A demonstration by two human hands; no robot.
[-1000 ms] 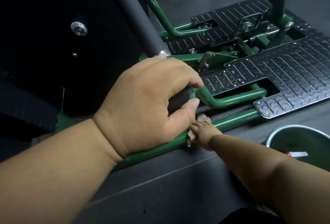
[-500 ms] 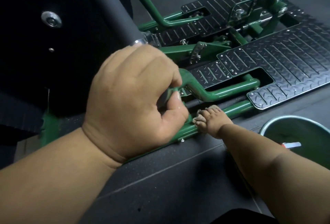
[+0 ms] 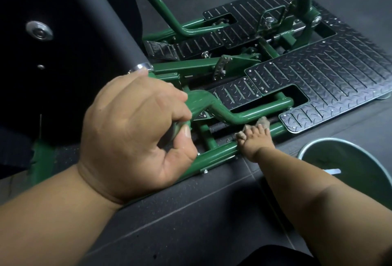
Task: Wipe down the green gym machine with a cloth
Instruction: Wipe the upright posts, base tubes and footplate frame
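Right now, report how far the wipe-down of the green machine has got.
Done: cannot be judged; the green tubes look glossy, but no wiped patch stands out. In hand: the right hand presses a small cloth on the low front tube, while the left hand grips the bent green tube. Left, probably: the rear frame tube and the tread plates, which no hand reaches.

Left hand (image 3: 135, 136) near, fingers (image 3: 169, 96) and thumb curled in a grip, forearm entering lower left. Right hand (image 3: 253, 141) reached far forward, fingers curled down, arm extended.
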